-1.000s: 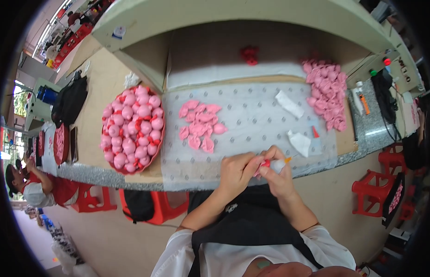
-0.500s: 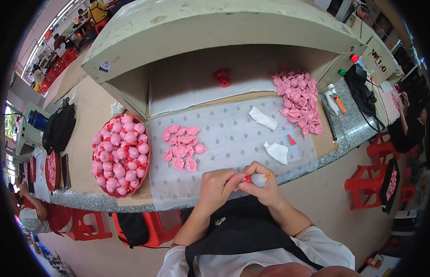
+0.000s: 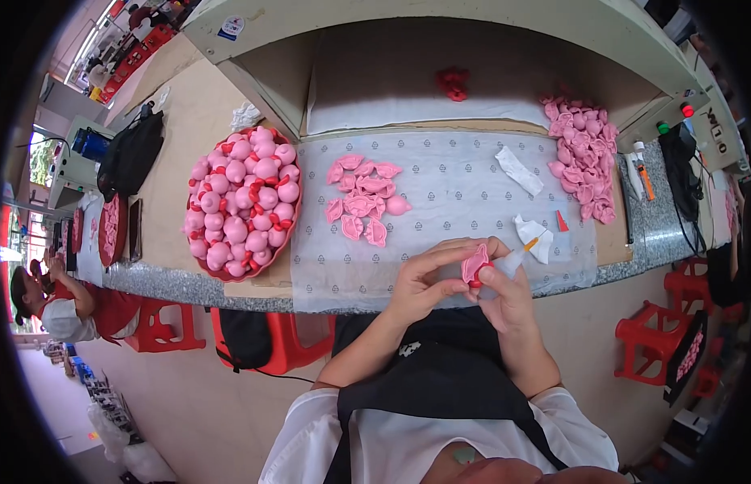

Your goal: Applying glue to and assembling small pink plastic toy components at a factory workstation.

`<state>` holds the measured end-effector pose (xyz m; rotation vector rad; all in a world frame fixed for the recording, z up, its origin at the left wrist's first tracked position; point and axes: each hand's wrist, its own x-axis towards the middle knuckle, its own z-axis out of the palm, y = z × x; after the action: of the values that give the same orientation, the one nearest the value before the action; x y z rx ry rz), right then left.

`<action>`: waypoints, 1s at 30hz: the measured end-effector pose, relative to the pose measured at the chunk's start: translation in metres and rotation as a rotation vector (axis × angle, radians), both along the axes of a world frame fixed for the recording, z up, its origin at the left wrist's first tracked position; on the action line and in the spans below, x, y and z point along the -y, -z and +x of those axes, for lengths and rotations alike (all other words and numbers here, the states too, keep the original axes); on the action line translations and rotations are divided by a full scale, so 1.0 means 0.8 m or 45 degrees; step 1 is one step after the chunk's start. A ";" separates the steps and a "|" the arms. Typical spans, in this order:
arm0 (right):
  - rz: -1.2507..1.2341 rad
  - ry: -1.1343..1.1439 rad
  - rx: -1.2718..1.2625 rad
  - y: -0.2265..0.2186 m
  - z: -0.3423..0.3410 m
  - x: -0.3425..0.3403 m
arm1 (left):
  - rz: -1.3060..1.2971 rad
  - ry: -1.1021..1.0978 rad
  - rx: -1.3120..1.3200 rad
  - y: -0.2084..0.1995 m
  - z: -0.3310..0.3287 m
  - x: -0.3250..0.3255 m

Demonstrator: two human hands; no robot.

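Observation:
Above the table's front edge, my left hand (image 3: pixel 424 281) is closed, pinching a pink molded piece with a frilled edge (image 3: pixel 474 260) between thumb and fingers. My right hand (image 3: pixel 508 300) meets it, thumb and fingers on a small red part (image 3: pixel 475 280) against the pink piece. Also tucked in the right hand is a translucent squeeze bottle (image 3: pixel 514 260) with a yellow-orange nozzle (image 3: pixel 532 244) pointing away from me. Several similar pink pieces (image 3: pixel 364 194) lie loose on the printed white sheet (image 3: pixel 440 169) left of my hands.
A red basket (image 3: pixel 288 242) heaped with round pink-and-red pieces stands left. Pink shells (image 3: pixel 583 153) pile up at right. White scraps (image 3: pixel 520 171) and a small red piece (image 3: pixel 562 220) lie nearby. A pale hood (image 3: pixel 472 32) covers the back, with red parts (image 3: pixel 453 83) under it.
The view has shifted, so the table sits higher and further right. My hands have parted slightly and turned, bringing the pink piece and its red part into sight.

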<state>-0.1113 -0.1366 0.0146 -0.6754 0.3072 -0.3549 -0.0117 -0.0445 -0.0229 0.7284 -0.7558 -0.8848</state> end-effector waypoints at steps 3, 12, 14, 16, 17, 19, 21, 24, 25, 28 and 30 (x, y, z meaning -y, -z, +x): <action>0.050 0.017 -0.032 -0.001 0.000 -0.005 | -0.078 -0.030 0.073 -0.004 0.002 0.003; -0.769 0.188 -0.224 -0.001 -0.026 0.021 | -0.032 0.037 -0.493 -0.004 0.004 -0.003; -0.905 0.257 -0.237 -0.012 -0.036 0.028 | -0.065 0.109 -0.594 -0.003 0.004 -0.002; -0.962 0.258 -0.197 -0.027 -0.035 0.028 | -0.096 0.189 -0.695 -0.003 0.002 -0.002; -1.016 0.283 -0.262 -0.039 -0.034 0.025 | -0.103 0.247 -0.785 -0.003 -0.001 -0.003; -1.067 0.310 -0.325 -0.046 -0.037 0.024 | -0.109 0.305 -0.872 -0.004 -0.003 -0.004; -0.909 0.467 -0.197 -0.045 -0.049 0.026 | -0.146 0.398 -0.953 -0.002 -0.007 -0.002; -0.810 0.663 0.260 -0.039 -0.041 0.032 | -0.119 0.442 -0.960 -0.005 -0.010 0.000; -0.701 0.764 0.194 -0.045 -0.036 0.027 | -0.112 0.443 -0.962 -0.004 -0.011 0.000; -0.672 0.813 0.227 -0.052 -0.027 0.019 | -0.089 0.443 -0.931 -0.005 -0.014 0.001; -0.878 0.885 0.254 -0.052 -0.023 0.011 | -0.018 0.416 -0.893 -0.009 -0.016 0.000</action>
<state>-0.1299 -0.1456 0.0564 -1.1914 0.2174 -1.2200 -0.0242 -0.0448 -0.0153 0.2401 -0.2494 -1.3301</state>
